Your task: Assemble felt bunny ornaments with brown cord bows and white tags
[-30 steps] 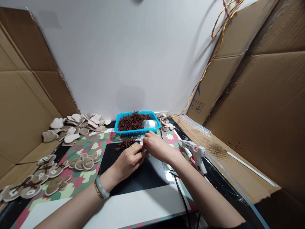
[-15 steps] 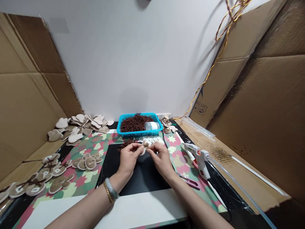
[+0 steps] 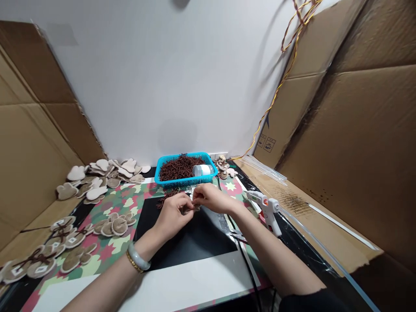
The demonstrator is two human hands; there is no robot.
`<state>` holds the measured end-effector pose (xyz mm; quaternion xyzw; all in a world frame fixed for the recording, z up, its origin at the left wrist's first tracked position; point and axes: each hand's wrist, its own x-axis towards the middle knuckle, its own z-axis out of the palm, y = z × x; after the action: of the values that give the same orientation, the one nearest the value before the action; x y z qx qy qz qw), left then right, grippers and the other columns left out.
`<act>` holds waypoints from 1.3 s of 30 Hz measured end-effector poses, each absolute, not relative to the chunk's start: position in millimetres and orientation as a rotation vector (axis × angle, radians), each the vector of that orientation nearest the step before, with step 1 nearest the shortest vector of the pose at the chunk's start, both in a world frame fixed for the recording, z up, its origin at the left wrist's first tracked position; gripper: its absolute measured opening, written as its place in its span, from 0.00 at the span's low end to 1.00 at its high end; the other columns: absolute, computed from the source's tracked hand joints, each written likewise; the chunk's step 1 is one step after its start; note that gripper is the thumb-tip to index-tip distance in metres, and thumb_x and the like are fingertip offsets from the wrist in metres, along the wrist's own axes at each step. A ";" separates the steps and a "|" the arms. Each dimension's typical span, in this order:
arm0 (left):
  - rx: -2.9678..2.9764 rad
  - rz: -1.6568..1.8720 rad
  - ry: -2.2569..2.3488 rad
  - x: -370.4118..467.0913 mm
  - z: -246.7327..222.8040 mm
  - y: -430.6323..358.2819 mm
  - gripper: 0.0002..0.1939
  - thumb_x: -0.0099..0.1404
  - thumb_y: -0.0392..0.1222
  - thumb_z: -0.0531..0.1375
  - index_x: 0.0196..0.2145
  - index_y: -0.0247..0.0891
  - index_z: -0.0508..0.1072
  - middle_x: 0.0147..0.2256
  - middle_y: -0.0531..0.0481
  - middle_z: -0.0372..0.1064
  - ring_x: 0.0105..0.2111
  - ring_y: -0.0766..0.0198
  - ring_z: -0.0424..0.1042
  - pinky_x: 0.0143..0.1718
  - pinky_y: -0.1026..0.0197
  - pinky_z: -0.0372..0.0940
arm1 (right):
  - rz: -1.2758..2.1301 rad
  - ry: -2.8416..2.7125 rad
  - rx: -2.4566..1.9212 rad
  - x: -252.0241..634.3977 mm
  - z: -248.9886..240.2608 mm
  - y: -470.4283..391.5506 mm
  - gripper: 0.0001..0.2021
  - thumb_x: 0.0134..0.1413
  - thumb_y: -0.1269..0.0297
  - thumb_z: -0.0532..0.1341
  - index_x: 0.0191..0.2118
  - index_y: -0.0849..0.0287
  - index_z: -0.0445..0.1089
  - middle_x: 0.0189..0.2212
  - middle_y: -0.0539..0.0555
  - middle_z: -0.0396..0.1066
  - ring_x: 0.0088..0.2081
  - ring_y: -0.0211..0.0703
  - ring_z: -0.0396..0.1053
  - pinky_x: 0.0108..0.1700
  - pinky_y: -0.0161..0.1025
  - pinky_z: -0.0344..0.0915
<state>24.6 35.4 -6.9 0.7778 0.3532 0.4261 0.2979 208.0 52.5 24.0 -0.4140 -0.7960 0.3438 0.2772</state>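
Note:
Over the black mat (image 3: 191,242), my left hand (image 3: 175,213) pinches a small beige fabric piece (image 3: 196,208), mostly hidden by the fingers. My right hand (image 3: 208,197) is closed at the piece's upper right side, its fingertips touching it or just beside it; what they hold is too small to make out. Behind the hands stands a blue basket (image 3: 169,182) of brown bows, with a clear jar (image 3: 202,170) lying in it. A few brown bows (image 3: 166,197) and small white labels (image 3: 189,189) lie between basket and mat.
At the left are fabric pieces (image 3: 97,173) in a pile and others with brown bows (image 3: 40,260). A white glue gun (image 3: 268,210) and scissors (image 3: 238,235) lie on the right. Cardboard walls (image 3: 357,130) flank the table; a black cable runs beside the mat.
My right hand has turned over and moved left and up against my left fingers. The fabric piece is now more hidden, and the view has shifted slightly.

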 end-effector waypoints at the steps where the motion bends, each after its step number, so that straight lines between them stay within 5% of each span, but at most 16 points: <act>1: 2.043 1.171 0.984 25.6 -9.6 37.7 0.05 0.54 0.31 0.62 0.23 0.36 0.75 0.29 0.48 0.73 0.28 0.64 0.70 0.29 0.63 0.63 | 0.816 -2.127 -1.146 203.2 23.8 48.7 0.10 0.47 0.82 0.59 0.22 0.61 0.68 0.24 0.51 0.67 0.29 0.40 0.64 0.32 0.35 0.57; 6: 1.468 1.314 1.097 36.0 -22.5 44.9 0.05 0.50 0.36 0.68 0.26 0.35 0.75 0.26 0.51 0.72 0.27 0.65 0.70 0.29 0.63 0.65 | 0.228 -1.937 -1.248 185.5 1.7 30.2 0.09 0.52 0.79 0.61 0.25 0.61 0.69 0.28 0.54 0.67 0.34 0.44 0.64 0.36 0.37 0.58; 14: 0.627 1.235 0.854 46.7 -13.0 28.9 0.18 0.46 0.28 0.70 0.37 0.33 0.77 0.33 0.46 0.77 0.30 0.67 0.74 0.33 0.67 0.69 | 0.419 -1.632 -1.196 187.2 -17.1 29.8 0.05 0.53 0.73 0.63 0.29 0.61 0.75 0.23 0.51 0.68 0.28 0.40 0.65 0.31 0.35 0.59; 19: 0.590 1.213 0.880 46.4 -14.8 29.9 0.17 0.45 0.25 0.69 0.36 0.31 0.78 0.33 0.45 0.78 0.32 0.65 0.76 0.33 0.67 0.70 | 0.550 -1.640 -1.211 189.1 -14.4 31.3 0.05 0.50 0.72 0.62 0.28 0.62 0.75 0.21 0.50 0.67 0.24 0.38 0.63 0.29 0.33 0.58; 34: 0.952 1.324 0.808 52.4 -5.3 6.7 0.19 0.50 0.37 0.72 0.41 0.35 0.79 0.38 0.46 0.78 0.39 0.65 0.75 0.42 0.65 0.69 | 0.607 -1.757 -1.475 184.4 -23.6 49.7 0.09 0.46 0.77 0.62 0.19 0.62 0.69 0.19 0.51 0.69 0.25 0.40 0.64 0.27 0.34 0.52; 39: 0.925 1.297 0.837 38.6 1.2 5.9 0.20 0.49 0.37 0.73 0.41 0.35 0.79 0.39 0.46 0.78 0.40 0.64 0.75 0.43 0.65 0.69 | 0.590 -1.788 -1.261 197.3 -2.5 35.7 0.10 0.62 0.67 0.57 0.33 0.60 0.75 0.38 0.56 0.74 0.41 0.44 0.69 0.42 0.38 0.62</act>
<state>38.6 5.9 1.2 0.4026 0.3643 0.5643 0.6219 197.3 35.7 -2.5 -0.5040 -0.7146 0.2358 0.4238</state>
